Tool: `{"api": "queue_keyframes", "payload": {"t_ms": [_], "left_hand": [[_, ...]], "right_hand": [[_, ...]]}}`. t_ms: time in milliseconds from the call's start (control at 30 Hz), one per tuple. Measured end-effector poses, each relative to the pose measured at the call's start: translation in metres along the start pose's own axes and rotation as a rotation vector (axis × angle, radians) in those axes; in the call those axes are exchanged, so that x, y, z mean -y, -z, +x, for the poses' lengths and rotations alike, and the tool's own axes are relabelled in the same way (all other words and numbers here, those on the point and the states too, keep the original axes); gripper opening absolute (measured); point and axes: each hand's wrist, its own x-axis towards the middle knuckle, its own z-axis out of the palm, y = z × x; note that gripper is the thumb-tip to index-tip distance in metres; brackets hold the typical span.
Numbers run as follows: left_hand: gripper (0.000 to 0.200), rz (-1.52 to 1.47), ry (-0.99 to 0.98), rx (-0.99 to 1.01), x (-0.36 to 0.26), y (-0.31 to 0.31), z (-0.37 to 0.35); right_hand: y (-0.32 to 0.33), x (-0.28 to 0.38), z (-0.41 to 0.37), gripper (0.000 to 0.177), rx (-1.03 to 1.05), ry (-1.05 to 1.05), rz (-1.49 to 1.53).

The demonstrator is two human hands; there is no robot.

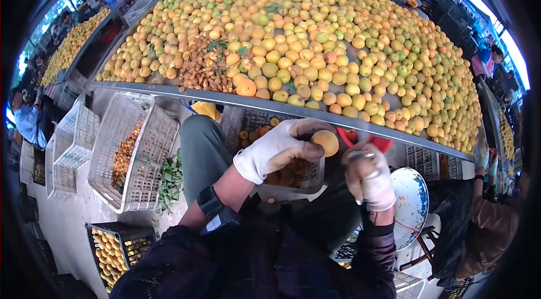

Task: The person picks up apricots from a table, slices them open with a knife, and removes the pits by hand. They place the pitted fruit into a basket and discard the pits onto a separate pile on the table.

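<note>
Sleeves (169, 259) up close, left hand (279, 151) pinches an apricot (326, 142), right hand (369, 178) is fisted around something I can't make out; surface (225, 98) edge cuts off the crate (255, 123).

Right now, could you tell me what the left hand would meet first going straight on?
Probably the right hand, just beyond the apricot the left hand holds; depth is unclear.
</note>
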Motion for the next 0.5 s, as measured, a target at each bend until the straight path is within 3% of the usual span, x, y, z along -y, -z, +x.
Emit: {"api": "queue_keyframes", "payload": {"t_ms": [33, 100, 133, 200, 333, 500], "left_hand": [[0.05, -0.289, 0.067, -0.085, 0.005, -0.007, -0.001], [0.042, -0.463, 0.111, -0.093, 0.019, -0.014, -0.002], [0.036, -0.626, 0.12, -0.058, 0.031, -0.013, 0.0], [0.037, -0.849, 0.215, -0.074, 0.041, -0.018, 0.006], [0.035, -0.893, 0.243, -0.163, 0.048, -0.021, 0.006], [0.033, -0.951, 0.212, -0.195, 0.05, -0.015, 0.004]], "right_hand": [[-0.009, 0.0, 0.002, 0.041, -0.25, 0.128, 0.207], [-0.011, -0.005, 0.024, 0.045, -0.218, 0.311, 0.786], [-0.016, 0.002, 0.032, 0.045, -0.223, 0.308, 0.791], [-0.032, 0.023, 0.044, 0.044, -0.328, 0.561, 0.693], [-0.056, 0.033, 0.06, 0.045, -0.559, 0.586, 0.528], [-0.071, 0.022, 0.074, 0.049, -0.623, 0.569, 0.322]]}}
